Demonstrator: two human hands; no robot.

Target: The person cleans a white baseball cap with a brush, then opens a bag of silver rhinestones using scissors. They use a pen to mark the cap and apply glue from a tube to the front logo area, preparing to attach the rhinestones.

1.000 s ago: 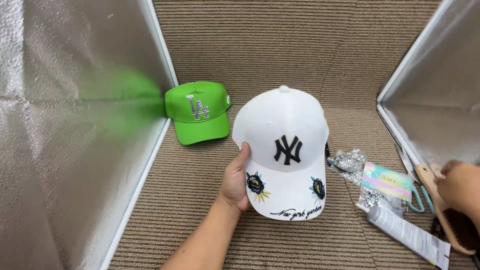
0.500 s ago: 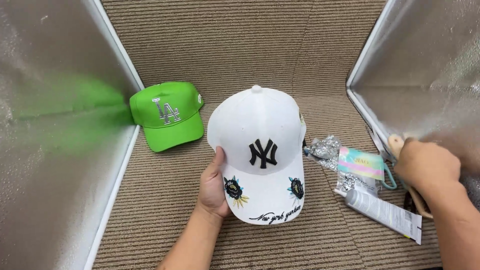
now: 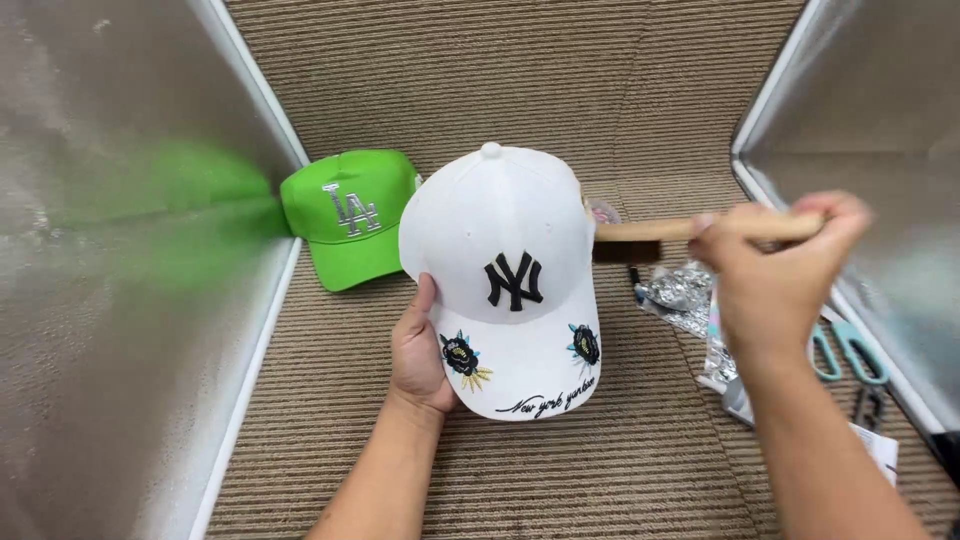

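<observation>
Two hands are busy: the left hand (image 3: 420,350) grips the white embroidered baseball cap (image 3: 505,270) by its brim, while the right hand (image 3: 770,265), right of the cap, is closed around a wooden-handled brush (image 3: 640,235). Brushing seems about to start, so the bristles must meet the crown.

The right hand (image 3: 775,270) is motion-blurred and covers the wooden brush (image 3: 640,232) handle's middle. It also hides part of the crumpled wrappers (image 3: 690,295); the teal scissors (image 3: 845,350) beyond are only partly visible

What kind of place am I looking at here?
Probably a small product-photo or cap-cleaning booth: shiny silver reflective panels wall in a ribbed beige carpet, where a white embroidered baseball cap and wooden-handled brush are handled.
</observation>
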